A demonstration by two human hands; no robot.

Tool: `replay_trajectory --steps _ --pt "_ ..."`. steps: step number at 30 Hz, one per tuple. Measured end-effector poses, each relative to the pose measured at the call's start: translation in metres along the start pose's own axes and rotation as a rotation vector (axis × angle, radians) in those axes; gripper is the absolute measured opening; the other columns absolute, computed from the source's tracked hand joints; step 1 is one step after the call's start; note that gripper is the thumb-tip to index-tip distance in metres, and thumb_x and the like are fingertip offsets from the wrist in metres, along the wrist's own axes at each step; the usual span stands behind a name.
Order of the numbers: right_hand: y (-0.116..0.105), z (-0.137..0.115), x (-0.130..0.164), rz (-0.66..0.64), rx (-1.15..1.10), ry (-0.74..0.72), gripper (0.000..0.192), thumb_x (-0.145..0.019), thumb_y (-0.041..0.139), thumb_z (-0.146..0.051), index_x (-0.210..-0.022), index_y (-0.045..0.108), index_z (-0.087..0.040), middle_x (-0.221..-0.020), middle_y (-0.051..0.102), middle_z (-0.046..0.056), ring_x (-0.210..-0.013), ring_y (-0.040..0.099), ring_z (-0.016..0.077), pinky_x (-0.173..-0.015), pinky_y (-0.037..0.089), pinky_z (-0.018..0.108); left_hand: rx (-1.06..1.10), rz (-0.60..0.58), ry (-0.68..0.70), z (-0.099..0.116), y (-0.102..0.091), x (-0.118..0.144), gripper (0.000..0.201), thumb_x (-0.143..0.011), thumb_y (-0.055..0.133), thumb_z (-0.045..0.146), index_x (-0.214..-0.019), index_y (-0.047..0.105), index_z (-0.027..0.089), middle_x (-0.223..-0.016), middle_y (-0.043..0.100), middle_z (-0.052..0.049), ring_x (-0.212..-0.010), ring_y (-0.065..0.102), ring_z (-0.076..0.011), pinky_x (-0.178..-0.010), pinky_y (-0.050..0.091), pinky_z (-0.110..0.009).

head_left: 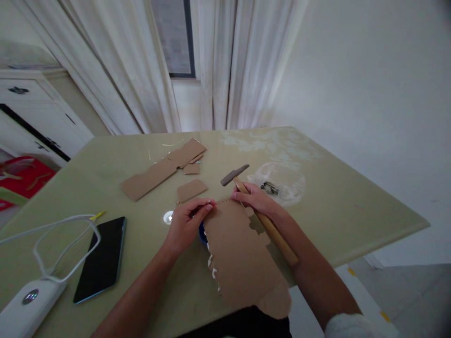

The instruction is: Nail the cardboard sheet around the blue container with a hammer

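Two hands at work: our left hand (186, 224) pinches the top edge of the cardboard (243, 256) on the table (352, 206), light and floppy; our right hand (259, 199) grips the hammer (260, 211) high on its stiff handle, head-heavy

On my table (334, 197), cardboard scraps (164, 169) lay near the far edge. A dark phone (102, 258) rested face up at my left, just beside a white power bank (26, 305) with its looping white cable (63, 234). Pale curtains (225, 61) hung behind, and a white cabinet (31, 112) stood at my left.
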State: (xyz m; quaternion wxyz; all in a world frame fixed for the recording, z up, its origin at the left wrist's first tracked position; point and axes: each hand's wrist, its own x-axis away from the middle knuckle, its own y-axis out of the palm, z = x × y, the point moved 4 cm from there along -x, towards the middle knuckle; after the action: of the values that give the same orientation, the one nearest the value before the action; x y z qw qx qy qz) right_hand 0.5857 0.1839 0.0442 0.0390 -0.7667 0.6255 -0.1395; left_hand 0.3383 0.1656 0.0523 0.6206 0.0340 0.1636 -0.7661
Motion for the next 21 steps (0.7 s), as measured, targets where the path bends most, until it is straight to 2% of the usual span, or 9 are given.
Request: replay_trajectory --steps 9,21 --pt "0.008 -0.012 0.008 -0.041 -0.062 0.011 0.044 -0.074 0.087 -0.056 -0.087 0.064 -0.021 -0.072 0.055 -0.004 -0.064 0.047 0.0136 -0.059 0.036 0.028 -0.037 -0.018 0.014 0.001 0.001 0.002 0.02 -0.096 0.073 0.039 -0.098 0.087 0.025 -0.102 0.086 -0.005 -0.095 0.079 -0.0229 -0.086 0.062 -0.031" --pt "0.008 -0.013 0.007 -0.031 -0.067 0.019 0.045 -0.075 0.087 -0.056 -0.089 0.065 -0.02 -0.074 0.056 -0.004 -0.066 0.048 0.0134 -0.06 0.035 0.028 -0.035 0.021 0.035 0.003 0.003 0.001 0.019 -0.096 0.071 0.037 -0.096 0.086 0.025 -0.098 0.086 -0.003 -0.092 0.079 -0.0218 -0.083 0.062 -0.029"
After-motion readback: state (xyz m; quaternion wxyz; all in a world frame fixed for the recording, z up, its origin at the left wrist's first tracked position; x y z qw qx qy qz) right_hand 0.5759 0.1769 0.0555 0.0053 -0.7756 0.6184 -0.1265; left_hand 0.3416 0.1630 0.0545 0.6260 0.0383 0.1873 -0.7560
